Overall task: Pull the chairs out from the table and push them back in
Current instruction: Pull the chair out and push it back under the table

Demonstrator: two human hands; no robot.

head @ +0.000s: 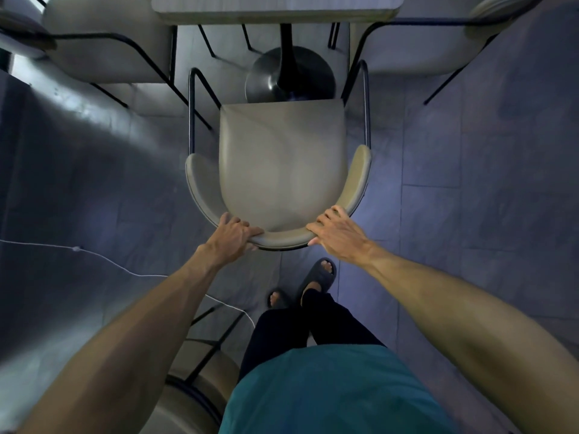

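A beige padded chair [282, 164] with a black metal frame stands directly below me, its seat clear of the table. The curved backrest faces me. My left hand [233, 233] grips the backrest's left end, fingers wrapped over its top. My right hand [333, 228] grips the right end the same way. The table [275, 7] has a light grey top at the upper edge of the view, with a black pedestal base [289, 78] just beyond the chair's front edge.
Two more beige chairs stand at the table, one at the upper left [106, 48] and one at the upper right [416, 42]. Another chair [194, 380] is behind me at lower left. A white cable [125, 270] runs across the tiled floor on the left.
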